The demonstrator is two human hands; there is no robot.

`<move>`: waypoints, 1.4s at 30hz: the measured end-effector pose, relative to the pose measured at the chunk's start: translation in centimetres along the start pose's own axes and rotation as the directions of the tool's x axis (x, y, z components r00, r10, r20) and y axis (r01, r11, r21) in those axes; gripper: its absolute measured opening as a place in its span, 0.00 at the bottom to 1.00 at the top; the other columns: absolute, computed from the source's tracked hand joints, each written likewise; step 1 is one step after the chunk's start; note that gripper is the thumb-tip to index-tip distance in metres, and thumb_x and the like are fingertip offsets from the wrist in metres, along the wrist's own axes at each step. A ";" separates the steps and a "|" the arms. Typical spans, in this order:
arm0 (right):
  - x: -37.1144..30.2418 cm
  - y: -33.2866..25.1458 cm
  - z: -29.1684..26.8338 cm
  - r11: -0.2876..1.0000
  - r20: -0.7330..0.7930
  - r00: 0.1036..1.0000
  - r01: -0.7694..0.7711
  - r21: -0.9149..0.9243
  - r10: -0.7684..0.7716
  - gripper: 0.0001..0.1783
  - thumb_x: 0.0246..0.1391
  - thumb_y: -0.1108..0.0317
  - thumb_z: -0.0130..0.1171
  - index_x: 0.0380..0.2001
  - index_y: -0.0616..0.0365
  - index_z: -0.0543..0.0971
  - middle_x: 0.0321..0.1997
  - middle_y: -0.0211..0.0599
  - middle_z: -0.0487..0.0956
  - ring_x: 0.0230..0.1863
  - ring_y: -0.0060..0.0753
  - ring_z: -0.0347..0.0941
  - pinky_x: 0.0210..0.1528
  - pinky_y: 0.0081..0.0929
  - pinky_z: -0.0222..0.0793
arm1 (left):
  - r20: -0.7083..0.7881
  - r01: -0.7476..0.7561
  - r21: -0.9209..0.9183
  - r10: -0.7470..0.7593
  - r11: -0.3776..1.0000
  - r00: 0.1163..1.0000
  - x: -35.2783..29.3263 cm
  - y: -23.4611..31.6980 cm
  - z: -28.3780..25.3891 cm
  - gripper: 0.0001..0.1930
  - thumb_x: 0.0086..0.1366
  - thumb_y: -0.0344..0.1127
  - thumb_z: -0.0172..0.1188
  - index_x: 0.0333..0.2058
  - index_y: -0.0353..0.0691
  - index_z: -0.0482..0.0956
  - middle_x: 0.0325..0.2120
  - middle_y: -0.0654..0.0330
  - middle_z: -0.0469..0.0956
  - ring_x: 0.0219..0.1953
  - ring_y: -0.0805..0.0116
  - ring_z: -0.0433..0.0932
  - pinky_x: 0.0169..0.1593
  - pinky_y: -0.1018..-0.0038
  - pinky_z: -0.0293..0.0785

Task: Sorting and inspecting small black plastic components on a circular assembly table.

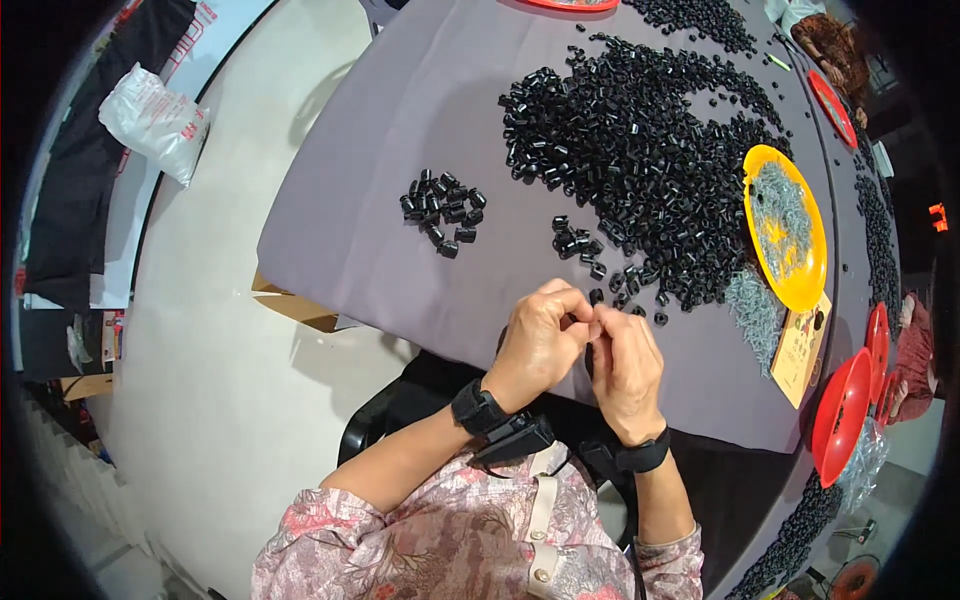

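Observation:
My left hand (541,342) and my right hand (627,368) meet at the fingertips over the near edge of the grey-covered table. Both are closed in a pinch. Whatever they hold is hidden by the fingers. Just beyond them a few loose black cylindrical plastic pieces (597,297) lie at the border of a large heap of such pieces (640,150). To the left of that heap sits a small separate cluster of black pieces (447,206). On the right stands a yellow plate (812,285) with thin grey screw-like parts (781,215) in it.
More grey parts (755,312) are spilled beside the yellow plate, near a tan card (800,350). Red plates (843,415) stand farther right. Another person (835,50) sits at the far right. A white plastic bag (155,122) lies at the far left, past the pale floor.

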State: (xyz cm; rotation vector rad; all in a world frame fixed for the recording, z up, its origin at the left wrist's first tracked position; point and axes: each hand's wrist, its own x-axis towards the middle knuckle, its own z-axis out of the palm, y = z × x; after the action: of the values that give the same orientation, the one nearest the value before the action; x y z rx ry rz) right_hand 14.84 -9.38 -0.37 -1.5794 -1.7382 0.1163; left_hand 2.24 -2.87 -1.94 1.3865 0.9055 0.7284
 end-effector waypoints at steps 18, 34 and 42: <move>0.2 -0.4 -0.2 0.920 -0.029 0.959 -0.262 0.291 0.283 0.16 0.49 0.84 0.57 0.43 0.62 0.77 0.35 0.44 0.80 0.33 0.36 0.79 0.35 0.29 0.75 | 0.058 -0.148 0.185 0.140 0.971 0.988 0.0 1.8 0.3 0.05 0.66 0.24 0.55 0.39 0.33 0.77 0.28 0.62 0.75 0.23 0.80 0.75 0.24 0.82 0.74; -1.9 10.2 -11.3 0.878 -0.223 0.927 -0.361 -0.316 0.301 0.03 0.51 0.78 0.60 0.31 0.64 0.78 0.27 0.43 0.73 0.29 0.43 0.72 0.32 0.34 0.67 | -0.036 -0.216 0.719 0.347 0.661 0.937 3.6 1.9 -10.2 0.02 0.59 0.20 0.58 0.31 0.31 0.76 0.25 0.62 0.72 0.21 0.77 0.71 0.23 0.79 0.68; -1.2 10.7 -10.1 0.759 -0.210 0.903 -0.430 -0.489 0.375 0.06 0.53 0.70 0.59 0.28 0.61 0.78 0.29 0.46 0.75 0.34 0.53 0.73 0.36 0.43 0.68 | -0.078 -0.180 0.674 0.311 0.716 0.947 2.7 3.3 -8.4 0.04 0.57 0.22 0.59 0.32 0.32 0.79 0.31 0.52 0.76 0.30 0.56 0.79 0.33 0.69 0.76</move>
State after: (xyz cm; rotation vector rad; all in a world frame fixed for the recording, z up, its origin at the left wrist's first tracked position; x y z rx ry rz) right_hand 29.37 -12.17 0.39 -2.3126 -1.3832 -0.2530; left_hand -3.41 3.88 1.39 2.1354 1.2118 0.7824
